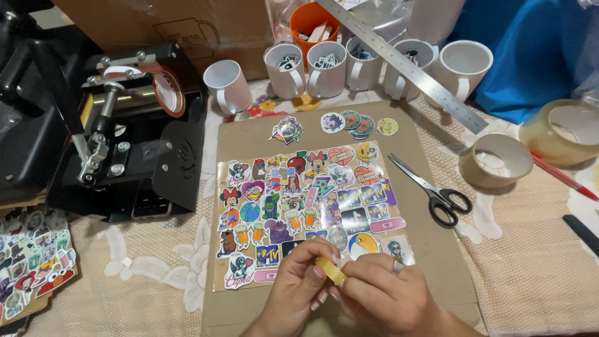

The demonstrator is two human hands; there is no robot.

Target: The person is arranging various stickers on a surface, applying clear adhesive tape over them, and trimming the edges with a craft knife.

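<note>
1. Both hands meet at the near edge of the sticker sheet [306, 215], which lies on a brown cardboard board [430, 249] on the bench.
2. The left hand [293, 293] and right hand [380, 299] share one small piece of yellowish tape [331, 269]. The fingers of each hand are closed in a pinch on it, left at its upper end, right at its lower end.
3. The tape sits between the two sets of fingertips, just past the sheet's near edge, over its bottom row of stickers; whether it touches the sheet I cannot tell.
4. To do this well, I judge: keep the tape taut and flat, hold only its ends so the sticky face stays clean, and avoid letting it fold on itself.
5. Right of the sheet lie scissors [437, 193]; beyond them, two tape rolls [496, 160].
</note>
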